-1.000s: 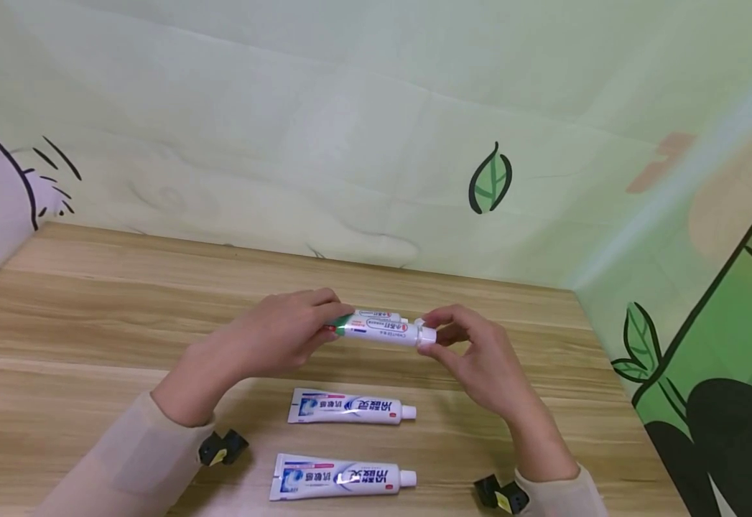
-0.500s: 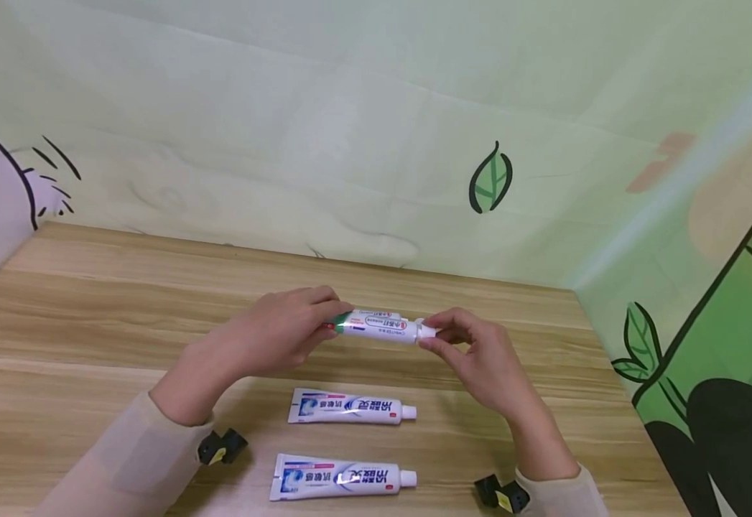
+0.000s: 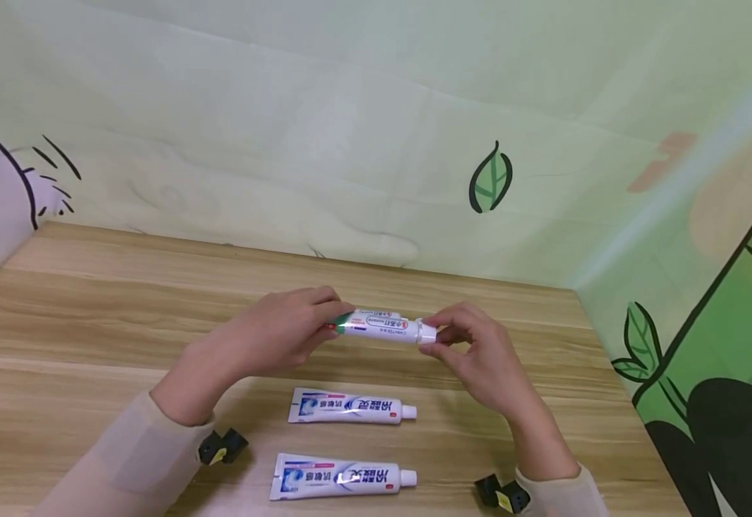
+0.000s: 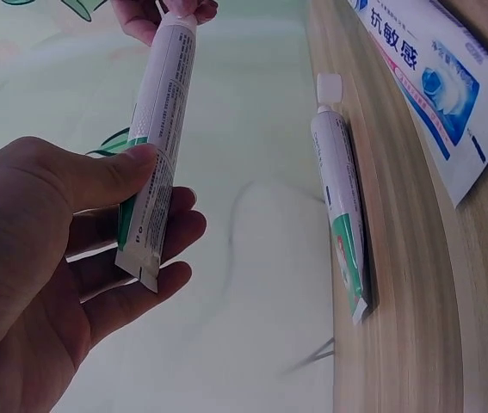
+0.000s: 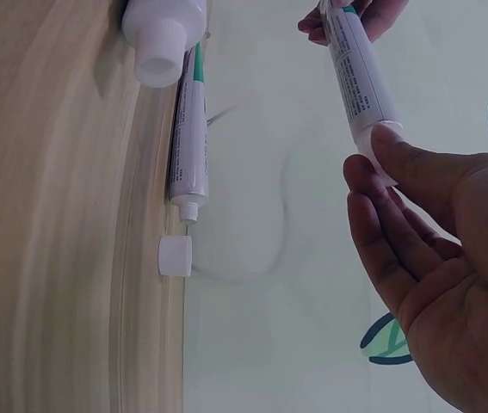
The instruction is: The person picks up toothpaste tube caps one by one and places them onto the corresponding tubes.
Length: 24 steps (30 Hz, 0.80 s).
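Note:
A white toothpaste tube with a green tail is held level above the table. My left hand grips it by that tail, thumb on one side and fingers on the other in the left wrist view. At the other end, my right hand pinches the white cap between thumb and fingers. Behind the held tube a matching tube lies on the table, its nozzle bare. A loose white cap rests just off that nozzle. In the head view the held tube partly hides the matching one.
Nearer the body, two white and blue toothpaste tubes, an upper one and a lower one, lie capped, caps pointing right. The wood-grain table meets a printed cloth backdrop at its back and right edges.
My right fingers and thumb have shifted slightly around the cap. The held tube has barely moved, and the left hand keeps its place. The tubes on the table lie as before.

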Motion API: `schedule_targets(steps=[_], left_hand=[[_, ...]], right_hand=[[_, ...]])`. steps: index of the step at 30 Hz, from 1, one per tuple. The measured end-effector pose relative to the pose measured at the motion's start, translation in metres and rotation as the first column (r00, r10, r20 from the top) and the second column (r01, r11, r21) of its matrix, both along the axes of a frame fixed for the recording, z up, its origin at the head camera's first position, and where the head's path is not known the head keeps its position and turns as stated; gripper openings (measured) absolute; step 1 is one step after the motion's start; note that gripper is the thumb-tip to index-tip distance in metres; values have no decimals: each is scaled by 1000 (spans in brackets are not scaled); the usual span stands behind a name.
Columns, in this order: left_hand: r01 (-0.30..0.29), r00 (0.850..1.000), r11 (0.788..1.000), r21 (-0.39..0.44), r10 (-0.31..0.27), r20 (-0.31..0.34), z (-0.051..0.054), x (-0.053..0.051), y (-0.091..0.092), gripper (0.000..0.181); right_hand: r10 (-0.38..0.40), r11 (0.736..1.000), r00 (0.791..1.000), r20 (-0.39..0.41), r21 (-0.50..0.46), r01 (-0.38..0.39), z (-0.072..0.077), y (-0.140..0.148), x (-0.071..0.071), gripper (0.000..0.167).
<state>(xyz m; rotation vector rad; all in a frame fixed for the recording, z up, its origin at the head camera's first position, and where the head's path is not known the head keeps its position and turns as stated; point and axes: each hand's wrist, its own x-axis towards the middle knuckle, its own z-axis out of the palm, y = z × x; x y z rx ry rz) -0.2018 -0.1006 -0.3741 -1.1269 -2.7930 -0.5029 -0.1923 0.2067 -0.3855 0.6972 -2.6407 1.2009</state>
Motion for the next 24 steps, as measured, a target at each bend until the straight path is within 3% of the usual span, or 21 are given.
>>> schedule_targets(steps=[10,18,24], left_hand=[[-2,1000,1000,2,2,4,1,0,-1,36],[3,1000,1000,1,-3,-8,1,0,-1,35],[10,1000,1000,0,-10,-21,1,0,-1,35]], right_hand=[[-17,998,1000,11,60,16,1,0,0,30],[18,1000,995,100,2,-18,1,1,0,30],[21,1000,992,124,-5,-20,0,0,0,25]])
